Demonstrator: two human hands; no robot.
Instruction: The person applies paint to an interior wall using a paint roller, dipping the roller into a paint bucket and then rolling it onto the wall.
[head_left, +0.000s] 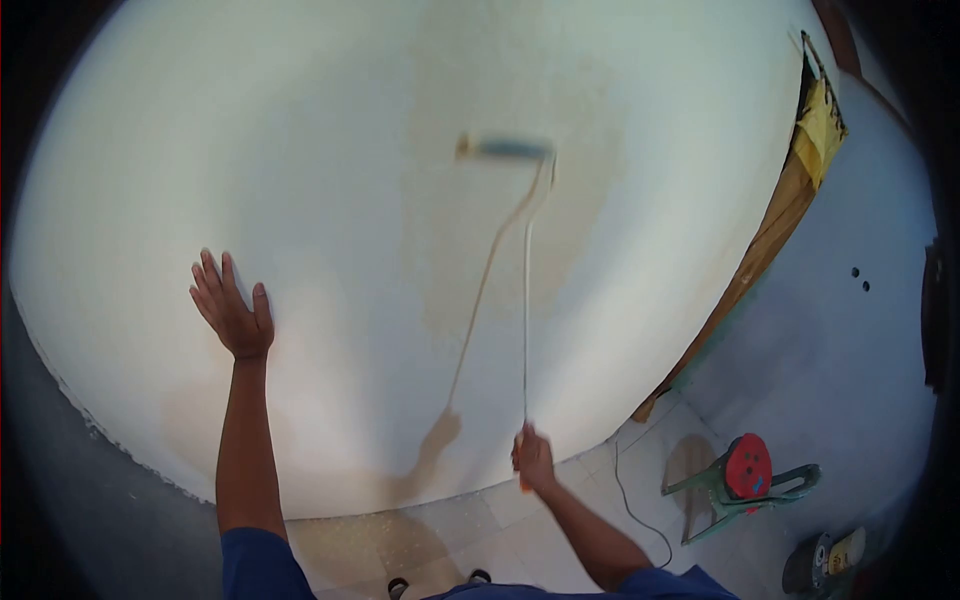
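Against the upper-middle part of the pale wall [340, 180], paint roller [509, 149] lies roughly horiz., its head blurred, w/ a long thin rod [528, 300] running down to the orange grip [525, 482]. R hand [534, 457] is closed round that grip, low on the wall side of the view, near where wall meets floor [500, 502]. Darker, uneven patch [580, 215] sits around & below the roller head; shadow [483, 290] of rod & hand falls just L of them. L hand [232, 310] is open, fingers spread, palm flat to the wall, well apart from R hand & holding nothing. Both arms have blue sleeves [262, 562].

Further out, R edge of wall: brown sheet [765, 245] along it, crumpled yellow piece [820, 130] at its top. Bluish side wall [800, 330] beyond, w/ 2 small dark holes [860, 279]. Lower R, on floor: thin cable [627, 492], then green stool [713, 490] w/ round red top [749, 466]; near the corner, dark container [804, 566] & a pale one [846, 552] beside it, labels too small to read.
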